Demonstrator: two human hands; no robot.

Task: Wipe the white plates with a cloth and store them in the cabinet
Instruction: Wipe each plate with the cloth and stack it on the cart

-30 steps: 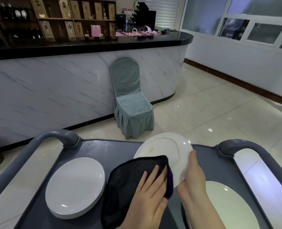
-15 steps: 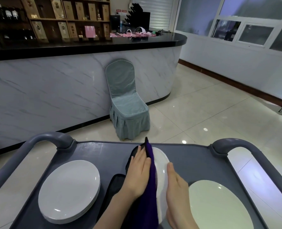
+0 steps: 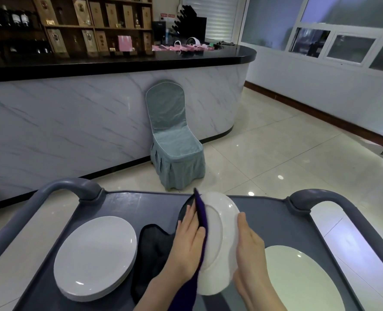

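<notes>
Left fingers (image 3: pixel 189 217) flat on cloth (image 3: pixel 201 213) against plate (image 3: pixel 218 243), right fingers (image 3: pixel 242 222) at rim

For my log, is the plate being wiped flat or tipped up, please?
Tipped up on edge: the plate stands between left hand with cloth and right hand.

held plate (image 3: pixel 220 241): far face covered by cloth (image 3: pixel 201 212) and left hand (image 3: pixel 188 241)
right hand (image 3: pixel 251 250): thumb not visible, grip on rim unclear
right plate (image 3: pixel 298 281): cut by bottom edge
worktop (image 3: pixel 141 205): near edge out of frame
shelf labels (image 3: pixel 96 12): too small to read
</notes>
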